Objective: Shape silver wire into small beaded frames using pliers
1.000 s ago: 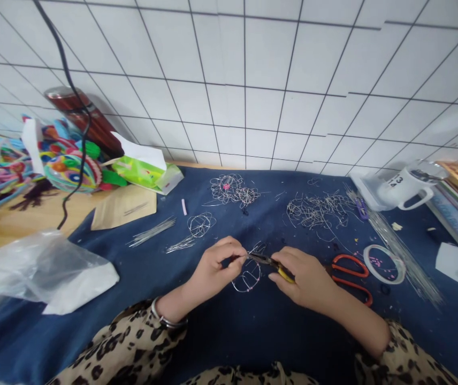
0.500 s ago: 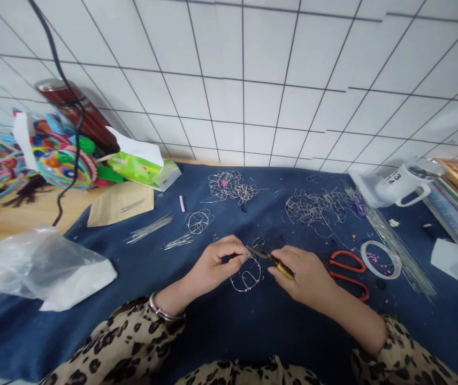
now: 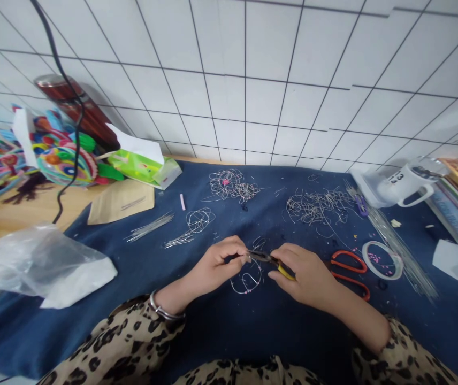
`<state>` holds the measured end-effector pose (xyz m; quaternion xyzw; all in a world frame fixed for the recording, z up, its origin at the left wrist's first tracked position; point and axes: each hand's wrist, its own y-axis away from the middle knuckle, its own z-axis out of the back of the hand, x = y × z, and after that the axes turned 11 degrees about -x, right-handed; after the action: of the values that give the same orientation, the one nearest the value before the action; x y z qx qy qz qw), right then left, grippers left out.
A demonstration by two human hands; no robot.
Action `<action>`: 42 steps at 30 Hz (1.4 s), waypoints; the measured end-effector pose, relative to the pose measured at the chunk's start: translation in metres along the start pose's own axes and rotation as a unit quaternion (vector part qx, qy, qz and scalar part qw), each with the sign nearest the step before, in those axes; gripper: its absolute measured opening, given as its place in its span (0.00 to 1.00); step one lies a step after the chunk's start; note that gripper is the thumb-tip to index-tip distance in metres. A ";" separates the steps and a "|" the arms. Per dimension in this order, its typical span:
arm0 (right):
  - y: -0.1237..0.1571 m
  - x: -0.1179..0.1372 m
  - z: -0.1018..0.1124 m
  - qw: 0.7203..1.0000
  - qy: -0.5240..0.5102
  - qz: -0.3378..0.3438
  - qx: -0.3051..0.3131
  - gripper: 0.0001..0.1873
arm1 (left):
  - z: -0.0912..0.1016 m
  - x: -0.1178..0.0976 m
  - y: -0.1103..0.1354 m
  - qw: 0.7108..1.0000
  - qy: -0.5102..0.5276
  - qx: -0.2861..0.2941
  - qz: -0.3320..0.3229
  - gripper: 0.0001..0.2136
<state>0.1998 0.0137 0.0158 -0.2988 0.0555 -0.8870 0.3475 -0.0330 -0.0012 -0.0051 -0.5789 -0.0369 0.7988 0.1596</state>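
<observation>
Silver wire loops [image 3: 247, 278], yellow-handled pliers [image 3: 272, 261]

Observed: the left hand [image 3: 219, 262] has its fingers curled, thumb and forefinger pressed together in a pinch, tips pointing right. The right hand [image 3: 305, 272] is closed in a firm grip, knuckles up, thumb toward its partner. The hands sit near each other, not touching. Both forearms [image 3: 357, 315] are bare and angle inward.

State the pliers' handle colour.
Yellow, on the small metal pliers in the right hand; head view.
</observation>
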 end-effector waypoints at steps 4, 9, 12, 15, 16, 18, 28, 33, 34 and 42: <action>-0.003 -0.008 0.004 0.999 0.002 0.027 0.017 0.14 | 0.002 0.000 -0.001 1.000 -0.003 0.000 -0.004 0.06; -0.004 -0.013 0.004 0.996 0.038 0.079 0.008 0.14 | 0.005 -0.002 -0.003 1.000 0.000 0.025 -0.007 0.07; -0.005 -0.015 0.004 0.991 0.065 0.117 0.000 0.13 | 0.006 -0.004 -0.004 0.999 0.006 0.042 -0.006 0.07; -0.005 -0.016 0.005 0.984 0.099 0.146 -0.007 0.12 | 0.007 -0.006 -0.005 0.999 0.013 0.052 0.005 0.07; -0.005 -0.016 0.005 0.982 0.111 0.152 -0.007 0.12 | 0.007 -0.006 -0.005 0.998 0.015 0.054 0.009 0.07; -0.005 -0.015 0.006 0.978 0.133 0.162 -0.003 0.12 | 0.007 -0.006 -0.005 0.998 0.018 0.054 0.015 0.07; -0.005 -0.014 0.008 0.972 0.157 0.174 -0.003 0.12 | 0.007 -0.004 -0.004 0.999 0.014 0.049 0.009 0.08; -0.006 -0.016 0.009 0.969 0.164 0.184 0.024 0.14 | 0.007 -0.004 -0.003 0.998 0.016 0.060 0.013 0.07; -0.006 -0.016 0.009 0.968 0.168 0.186 0.027 0.14 | 0.007 -0.004 -0.004 0.998 0.016 0.064 0.014 0.07; -0.005 -0.013 0.011 0.950 0.224 0.216 0.029 0.14 | 0.010 -0.004 -0.005 0.997 0.001 0.081 0.006 0.07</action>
<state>0.2103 0.0273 0.0198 -0.0632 0.1692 -0.8361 0.5179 -0.0398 0.0039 0.0028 -0.5654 0.0315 0.7993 0.2012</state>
